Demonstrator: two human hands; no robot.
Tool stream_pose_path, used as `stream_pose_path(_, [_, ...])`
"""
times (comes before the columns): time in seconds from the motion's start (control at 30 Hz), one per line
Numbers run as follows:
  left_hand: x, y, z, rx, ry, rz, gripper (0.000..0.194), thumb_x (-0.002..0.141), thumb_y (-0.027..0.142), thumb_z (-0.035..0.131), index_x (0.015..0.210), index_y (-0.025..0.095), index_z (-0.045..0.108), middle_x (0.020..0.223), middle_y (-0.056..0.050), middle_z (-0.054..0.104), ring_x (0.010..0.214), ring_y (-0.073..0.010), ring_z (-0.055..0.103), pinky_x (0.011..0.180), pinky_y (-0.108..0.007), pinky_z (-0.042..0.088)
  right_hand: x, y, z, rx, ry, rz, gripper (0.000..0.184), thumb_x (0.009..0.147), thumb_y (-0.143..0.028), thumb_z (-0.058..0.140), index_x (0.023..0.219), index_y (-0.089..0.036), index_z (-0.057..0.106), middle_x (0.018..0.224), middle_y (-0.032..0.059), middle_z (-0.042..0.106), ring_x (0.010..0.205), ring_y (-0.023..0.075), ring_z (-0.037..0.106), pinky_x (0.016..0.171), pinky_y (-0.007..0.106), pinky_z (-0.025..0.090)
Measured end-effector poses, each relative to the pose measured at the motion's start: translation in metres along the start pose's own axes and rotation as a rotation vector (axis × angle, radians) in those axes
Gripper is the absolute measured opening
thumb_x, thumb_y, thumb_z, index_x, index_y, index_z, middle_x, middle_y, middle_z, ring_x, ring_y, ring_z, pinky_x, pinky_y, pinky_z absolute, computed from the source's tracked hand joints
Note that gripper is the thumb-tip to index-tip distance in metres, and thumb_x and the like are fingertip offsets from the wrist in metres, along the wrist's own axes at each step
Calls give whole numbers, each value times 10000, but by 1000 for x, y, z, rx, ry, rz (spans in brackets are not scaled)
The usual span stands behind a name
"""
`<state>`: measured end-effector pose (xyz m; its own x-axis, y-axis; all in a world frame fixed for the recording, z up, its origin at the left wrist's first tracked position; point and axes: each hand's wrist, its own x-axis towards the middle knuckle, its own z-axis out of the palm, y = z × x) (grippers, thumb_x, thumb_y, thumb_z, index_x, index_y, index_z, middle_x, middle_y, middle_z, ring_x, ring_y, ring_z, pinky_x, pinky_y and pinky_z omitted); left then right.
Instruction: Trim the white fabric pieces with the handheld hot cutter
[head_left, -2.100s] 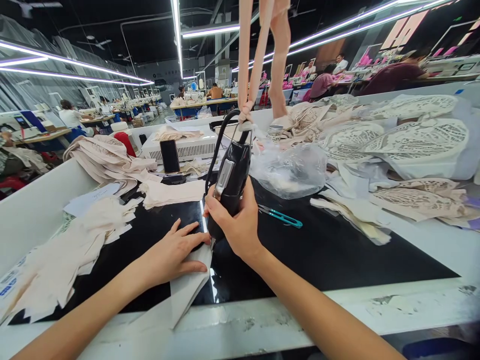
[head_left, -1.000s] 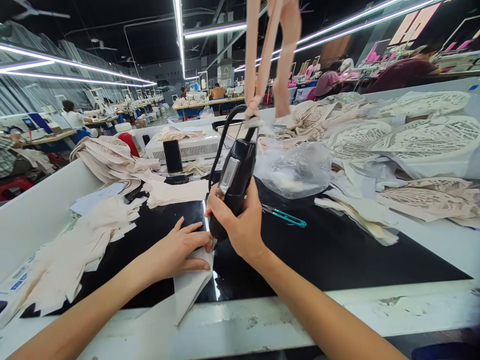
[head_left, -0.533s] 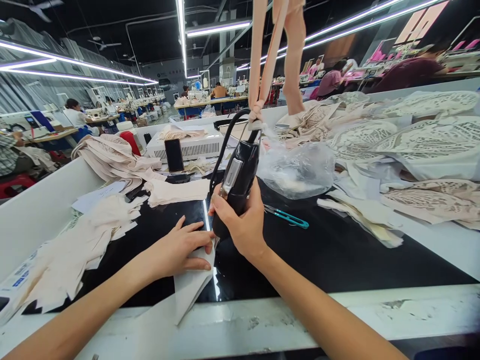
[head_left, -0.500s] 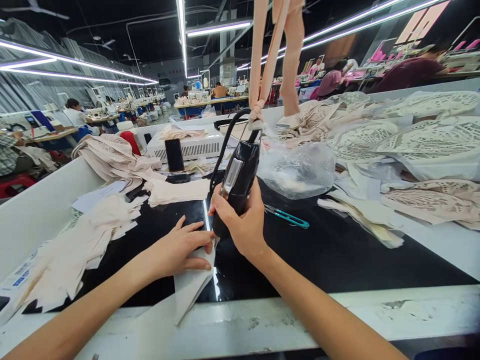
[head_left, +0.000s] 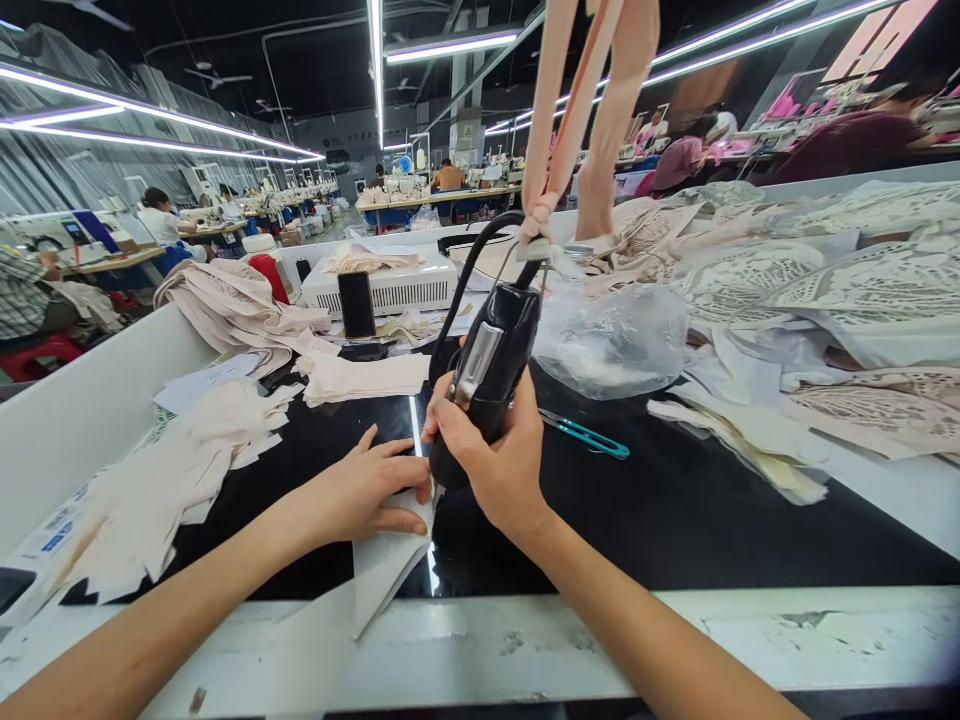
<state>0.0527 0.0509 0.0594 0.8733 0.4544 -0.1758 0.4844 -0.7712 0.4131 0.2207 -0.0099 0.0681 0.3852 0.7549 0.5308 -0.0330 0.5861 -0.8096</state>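
My right hand (head_left: 499, 455) is wrapped round a black hand-held cutting tool (head_left: 491, 355) that hangs by a pale fabric strap (head_left: 570, 110) from above. Its tip points down at a light-coloured fabric piece (head_left: 382, 565) on the black table top (head_left: 675, 510). My left hand (head_left: 364, 495) lies flat with fingers stretched out, pressing that piece down just left of the tool's tip.
Beige fabric scraps (head_left: 161, 480) pile at the left. Teal snips (head_left: 589, 437) and a clear plastic bag (head_left: 611, 340) lie right of the tool. Lace pieces (head_left: 825, 290) cover the right side. A white machine (head_left: 390, 285) and a black phone (head_left: 356, 303) stand behind. People work at distant tables.
The tool and my right hand have shifted slightly right and nearer; my left hand stays pressed on the fabric piece. The view has drifted a little.
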Motion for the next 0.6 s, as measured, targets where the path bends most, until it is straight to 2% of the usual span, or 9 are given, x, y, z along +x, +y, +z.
stream_pose_path(0.2, [1,-1,-1,-25,-18,-2,206,969,258,876,1114,258,730,1445,-50,721,1590,-379,488,1325,-822,78,-3,-3,1,35,24,8,307,854,-364,813,1053,-276,595,857,-51,657,682,138,624,654,316,586])
stream_pose_path(0.4, [1,-6,3,-41,7,17,284,952,283,899,1201,296,763,1534,-44,698,1677,-407,342,1337,-807,50,-10,-4,2,43,2,9,322,848,-368,832,1061,-276,608,859,-50,666,690,139,635,708,339,629])
stream_pose_path(0.53, [1,-9,5,9,47,73,282,964,300,892,1213,271,763,1549,-71,686,1626,-404,435,1328,-823,101,-10,-5,2,19,3,17,275,866,-353,816,1021,-275,603,854,-49,655,694,140,631,675,321,613])
stream_pose_path(0.6, [-4,-7,8,67,121,106,252,975,305,882,1189,249,761,1538,-84,684,1577,-389,496,1334,-777,212,-9,-7,1,16,8,17,287,860,-361,824,1022,-274,604,851,-50,665,681,138,632,653,312,606])
